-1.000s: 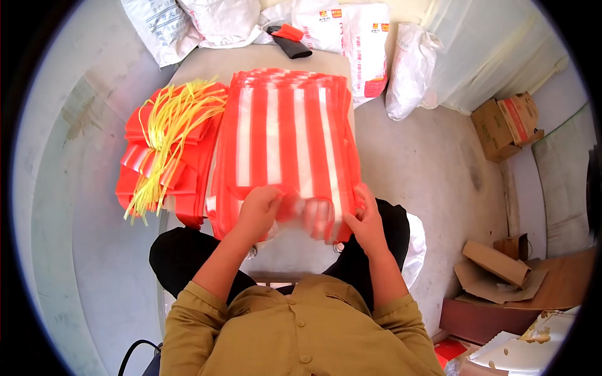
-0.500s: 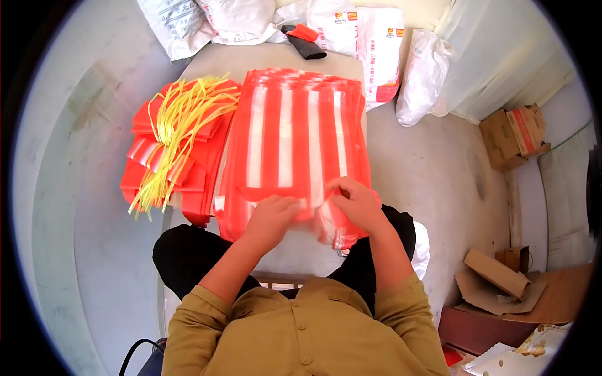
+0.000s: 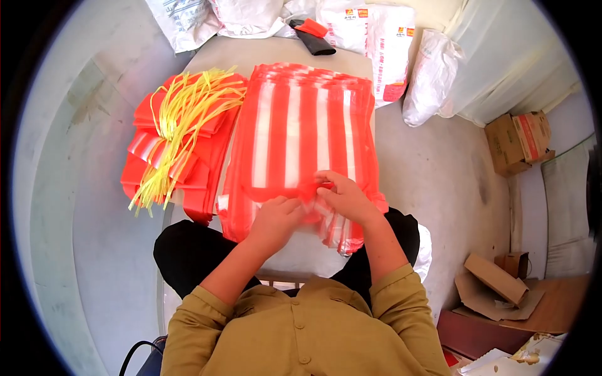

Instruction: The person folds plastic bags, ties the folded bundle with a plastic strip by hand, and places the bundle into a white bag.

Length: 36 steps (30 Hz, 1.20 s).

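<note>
A thick stack of red-and-white striped plastic bags (image 3: 308,135) lies flat on the table in front of me. At the near edge of the stack, my left hand (image 3: 274,220) has its fingers closed on the folded-up edge of the top bag. My right hand (image 3: 345,197) is just to the right, thumb and fingers pinching the same gathered plastic. The film between the two hands is crumpled and blurred. Left of the stack is a pile of folded red bags (image 3: 143,177), with a bunch of yellow plastic strips (image 3: 188,113) lying across it.
White printed sacks (image 3: 390,50) line the table's far side. A black roll with a red piece (image 3: 316,45) sits at the back edge. A wrapped white bundle (image 3: 431,78) stands behind to the right. Cardboard boxes (image 3: 517,141) and flattened cardboard (image 3: 498,288) are on the right.
My right hand has moved slightly left and up, closer to my left hand, drawing the bag's edge together. The whole view has shifted a little.
</note>
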Each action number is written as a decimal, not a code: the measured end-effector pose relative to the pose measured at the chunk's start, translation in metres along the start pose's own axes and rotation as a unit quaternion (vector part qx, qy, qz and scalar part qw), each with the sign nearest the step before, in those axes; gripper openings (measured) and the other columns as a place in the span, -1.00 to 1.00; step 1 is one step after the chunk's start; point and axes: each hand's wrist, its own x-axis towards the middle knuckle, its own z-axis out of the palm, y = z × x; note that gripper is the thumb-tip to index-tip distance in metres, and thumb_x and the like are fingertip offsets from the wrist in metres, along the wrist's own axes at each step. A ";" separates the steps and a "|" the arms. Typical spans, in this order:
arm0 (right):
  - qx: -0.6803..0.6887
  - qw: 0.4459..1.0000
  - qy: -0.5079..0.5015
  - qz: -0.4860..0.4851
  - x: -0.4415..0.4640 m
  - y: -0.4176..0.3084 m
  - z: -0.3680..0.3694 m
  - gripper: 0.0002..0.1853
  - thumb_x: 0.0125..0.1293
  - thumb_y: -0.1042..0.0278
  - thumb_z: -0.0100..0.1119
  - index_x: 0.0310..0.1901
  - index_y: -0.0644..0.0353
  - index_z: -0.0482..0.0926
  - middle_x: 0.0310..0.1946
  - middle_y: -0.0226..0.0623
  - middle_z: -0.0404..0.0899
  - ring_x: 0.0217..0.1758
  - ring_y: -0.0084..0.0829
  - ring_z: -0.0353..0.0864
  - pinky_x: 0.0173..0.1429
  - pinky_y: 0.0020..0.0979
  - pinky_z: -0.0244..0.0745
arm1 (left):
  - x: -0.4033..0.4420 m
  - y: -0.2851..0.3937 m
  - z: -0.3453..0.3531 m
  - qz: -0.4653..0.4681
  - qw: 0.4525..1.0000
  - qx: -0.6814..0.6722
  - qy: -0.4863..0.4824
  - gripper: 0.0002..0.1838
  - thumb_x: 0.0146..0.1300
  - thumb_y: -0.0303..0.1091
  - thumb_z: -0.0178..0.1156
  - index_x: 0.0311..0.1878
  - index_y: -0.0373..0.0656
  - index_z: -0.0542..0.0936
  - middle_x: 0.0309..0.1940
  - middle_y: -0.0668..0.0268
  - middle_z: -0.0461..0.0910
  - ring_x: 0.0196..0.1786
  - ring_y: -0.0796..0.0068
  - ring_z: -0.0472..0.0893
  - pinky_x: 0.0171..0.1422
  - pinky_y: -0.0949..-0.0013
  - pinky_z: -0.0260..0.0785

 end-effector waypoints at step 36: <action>-0.102 0.978 0.135 -0.121 -0.007 0.006 0.031 -0.73 0.40 0.45 0.23 0.11 0.18 0.64 0.02 -0.14 0.66 0.01 -0.08 0.69 0.11 -0.21 0.62 | 0.026 0.013 -0.011 -0.154 0.986 -0.056 -0.024 -0.88 0.19 -0.46 0.36 -0.19 -0.17 0.69 -0.26 0.16 0.69 -0.09 0.04 0.66 -0.02 0.06 0.52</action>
